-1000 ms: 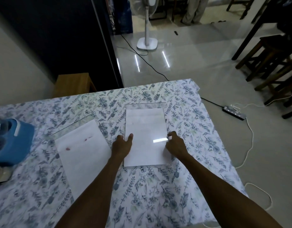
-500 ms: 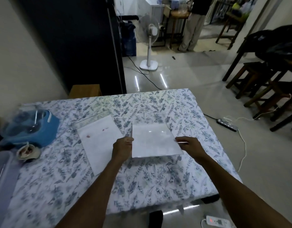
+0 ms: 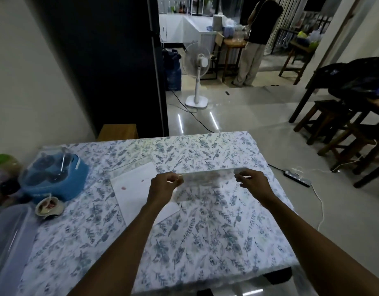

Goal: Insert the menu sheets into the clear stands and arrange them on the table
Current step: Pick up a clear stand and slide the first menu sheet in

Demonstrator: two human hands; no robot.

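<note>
A clear stand (image 3: 207, 178) with a white menu sheet inside is held up above the table, nearly edge-on to me, so the sheet is hard to make out. My left hand (image 3: 165, 185) pinches its left edge and my right hand (image 3: 251, 182) pinches its right edge. A second white menu sheet (image 3: 133, 189) with small red marks lies flat on the floral tablecloth (image 3: 205, 231), partly under my left forearm; a clear stand edge shows at its far end.
A blue appliance with a clear lid (image 3: 56, 176) and a small bowl (image 3: 48, 207) stand at the table's left. A plastic box (image 3: 9, 242) sits at the near left. Beyond are a white fan (image 3: 198, 69), a person (image 3: 254, 39), dark stools (image 3: 338, 124) and a power strip (image 3: 297, 178).
Both hands lifted the stand with its sheet off the tablecloth and tilted it upright, until it is seen almost edge-on. My view has risen and pulled back.
</note>
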